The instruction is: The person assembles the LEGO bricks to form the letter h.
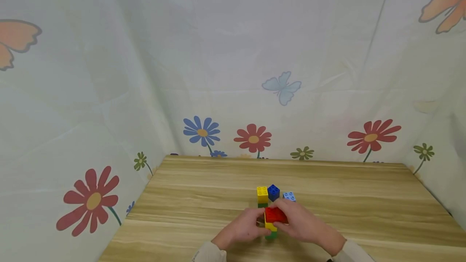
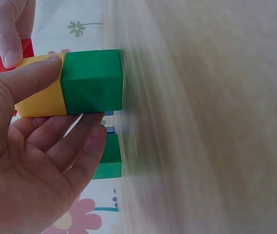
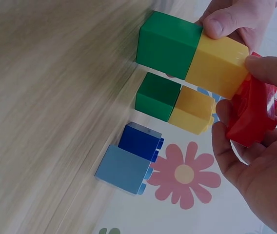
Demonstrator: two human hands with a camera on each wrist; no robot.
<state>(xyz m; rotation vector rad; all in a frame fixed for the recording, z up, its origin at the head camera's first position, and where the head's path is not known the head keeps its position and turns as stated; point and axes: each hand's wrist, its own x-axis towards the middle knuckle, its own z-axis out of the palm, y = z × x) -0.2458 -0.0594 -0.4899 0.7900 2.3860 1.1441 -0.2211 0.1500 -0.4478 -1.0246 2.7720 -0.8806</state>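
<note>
My left hand (image 1: 244, 226) grips a small stack, its thumb across the yellow toy brick (image 2: 40, 95) on top of a green toy brick (image 2: 92, 80). The green one stands on the table. In my right hand (image 1: 303, 222) is a red toy brick (image 3: 250, 114), held between thumb and fingers at the top of the yellow brick. The red piece juts out past the stack toward the right hand. Whether its underside is fully seated on the studs is hidden. In the right wrist view, the right thumb also touches the yellow brick near the red one.
Behind the hands stands a second stack, a yellow brick (image 1: 262, 194) on a green brick (image 3: 158, 96). Beside it are a dark blue brick (image 1: 273, 192) and a light blue brick (image 1: 289, 196). A flower-printed cloth (image 1: 233, 51) surrounds the wooden table (image 1: 189, 189).
</note>
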